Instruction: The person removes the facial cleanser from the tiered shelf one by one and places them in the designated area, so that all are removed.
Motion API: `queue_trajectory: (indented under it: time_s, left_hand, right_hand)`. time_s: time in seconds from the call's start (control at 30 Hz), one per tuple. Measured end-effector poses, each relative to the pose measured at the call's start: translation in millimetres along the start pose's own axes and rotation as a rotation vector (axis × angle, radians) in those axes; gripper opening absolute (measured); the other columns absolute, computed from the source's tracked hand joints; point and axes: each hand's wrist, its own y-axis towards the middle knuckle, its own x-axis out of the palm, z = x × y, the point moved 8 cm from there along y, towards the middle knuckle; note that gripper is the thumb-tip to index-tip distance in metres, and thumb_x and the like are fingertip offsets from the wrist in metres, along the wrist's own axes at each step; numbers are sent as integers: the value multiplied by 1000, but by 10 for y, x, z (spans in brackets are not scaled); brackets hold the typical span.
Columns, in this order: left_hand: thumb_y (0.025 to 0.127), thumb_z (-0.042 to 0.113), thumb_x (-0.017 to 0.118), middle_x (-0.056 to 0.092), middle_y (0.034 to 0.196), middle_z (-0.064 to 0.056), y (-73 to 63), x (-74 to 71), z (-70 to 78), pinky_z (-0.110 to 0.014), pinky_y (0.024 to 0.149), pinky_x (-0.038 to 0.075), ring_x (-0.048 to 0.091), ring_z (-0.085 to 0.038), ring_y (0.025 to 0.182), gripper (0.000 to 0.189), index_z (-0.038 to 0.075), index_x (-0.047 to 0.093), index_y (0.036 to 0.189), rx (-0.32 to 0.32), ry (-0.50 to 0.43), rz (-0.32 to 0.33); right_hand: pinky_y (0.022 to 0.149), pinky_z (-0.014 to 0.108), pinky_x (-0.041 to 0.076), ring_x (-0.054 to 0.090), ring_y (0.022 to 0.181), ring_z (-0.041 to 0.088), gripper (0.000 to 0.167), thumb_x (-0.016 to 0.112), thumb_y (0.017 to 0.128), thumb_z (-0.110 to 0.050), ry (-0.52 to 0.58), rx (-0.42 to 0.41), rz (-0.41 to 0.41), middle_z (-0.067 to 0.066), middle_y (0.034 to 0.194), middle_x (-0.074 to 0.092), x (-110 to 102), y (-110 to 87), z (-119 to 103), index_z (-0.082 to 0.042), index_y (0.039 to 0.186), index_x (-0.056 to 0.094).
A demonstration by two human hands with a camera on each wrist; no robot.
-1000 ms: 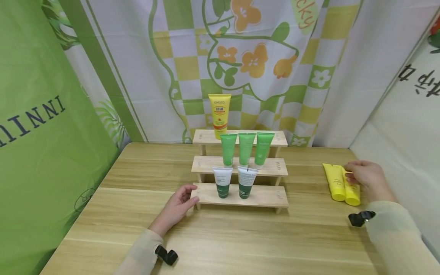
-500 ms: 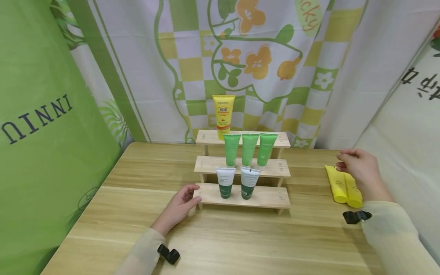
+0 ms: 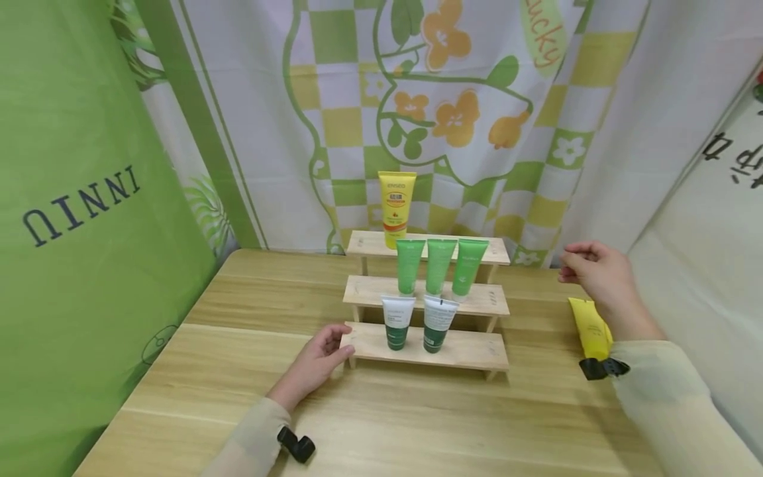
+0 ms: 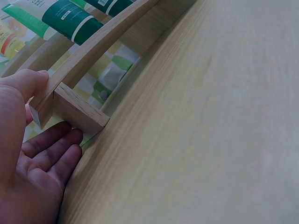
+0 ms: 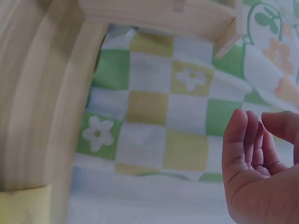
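My left hand (image 3: 314, 368) holds the left end of the bottom tier of a three-step wooden display stand (image 3: 473, 348). The left wrist view has its thumb (image 4: 32, 83) on the board, other fingers below. My right hand (image 3: 605, 281), fingers bent and holding nothing, is raised right of the stand. Partly behind that wrist, yellow tubes (image 3: 591, 328) lie on the table; one is mostly hidden. On the stand, a yellow squeeze tube (image 3: 396, 209) is on top, three green tubes (image 3: 440, 265) on the middle tier, and two white-and-green tubes (image 3: 438, 324) on the bottom.
The wooden table (image 3: 238, 318) carries the stand near its back edge. A patterned curtain (image 3: 340, 126) hangs right behind it. Green cloth (image 3: 89, 265) borders the left side, and a pale cloth (image 3: 685, 245) borders the right.
My right hand has lifted off the lying yellow tubes and moved up and left, with nothing in it. The left hand keeps its place on the stand. The head view has shifted slightly.
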Motion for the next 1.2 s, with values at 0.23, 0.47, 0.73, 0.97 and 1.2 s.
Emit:
queue_trajectory:
  time_s: [0.23, 0.47, 0.73, 0.97, 1.2]
  left_hand:
    - [95, 14, 67, 60, 122, -11, -12, 2, 44, -48, 103, 40, 55, -29, 117, 36, 3, 56, 127, -2, 19, -11]
    - [95, 13, 66, 60, 120, -10, 3, 9, -9, -47, 102, 40, 55, -26, 114, 34, 5, 56, 126, 3, -5, 9]
    - [95, 14, 67, 58, 129, -11, -5, 18, -79, -48, 106, 37, 51, -29, 123, 33, 7, 57, 125, 11, 4, 45]
    - [95, 15, 67, 58, 128, -11, -11, 17, -73, -48, 104, 38, 53, -27, 120, 33, 7, 58, 125, 21, 11, 30]
    - [95, 16, 67, 58, 127, -11, -8, -4, -11, -48, 103, 39, 53, -27, 119, 33, 6, 57, 125, 50, 22, 14]
  right_hand:
    - [64, 26, 56, 64, 69, 11, 24, 64, 96, -17, -30, -82, -30, -5, 83, 63, 274, 69, -318, -1, 111, 55]
    - [66, 29, 57, 64, 73, 13, 28, 63, 97, -16, -59, -144, -46, -5, 82, 62, 549, 132, -547, 4, 114, 54]
    - [68, 29, 56, 62, 77, 16, 29, 66, 95, -20, -24, -175, -120, 4, 88, 63, 865, 249, -779, 2, 112, 56]
    - [75, 32, 56, 63, 87, 20, 30, 66, 95, -21, -36, -231, -228, 11, 101, 61, 1232, 303, -1115, 1, 114, 56]
    - [75, 29, 56, 62, 91, 19, 31, 67, 95, -21, -98, -274, -292, 10, 107, 60, 1543, 266, -1363, 0, 116, 57]
